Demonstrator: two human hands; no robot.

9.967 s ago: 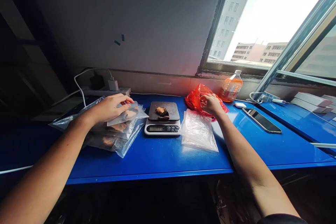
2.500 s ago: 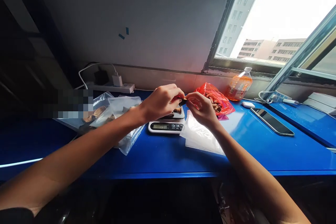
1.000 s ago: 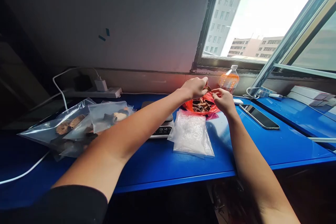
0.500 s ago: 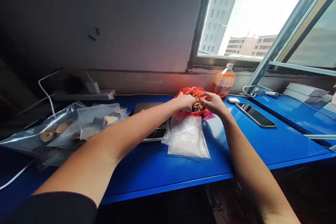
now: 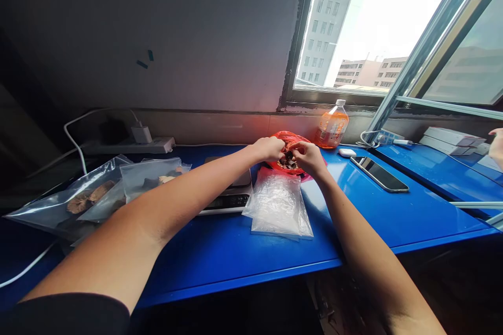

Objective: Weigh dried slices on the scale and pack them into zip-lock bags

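Note:
A red plastic bag stands with its mouth spread, filled with dried brown pieces. My left hand is closed at the bag's left side, its fingertips down among the pieces. On the right, my right hand bends into the same opening with thumb and fingers pinched together over the contents. What either hand grips is hidden. Clear plastic bags lie flat in a stack just in front of the red bag. Beside them, partly under my left forearm, sits a digital scale.
Filled clear bags holding brown pieces lie at the left. Behind them is a power strip with a plugged-in charger. An orange drink bottle, a white case and a phone are right of the red bag. Another person's hand shows at the right edge.
Both hands have shifted slightly left within the bag's opening, and my right fingers have come down and closed over the pieces. More of the scale shows below my left forearm.

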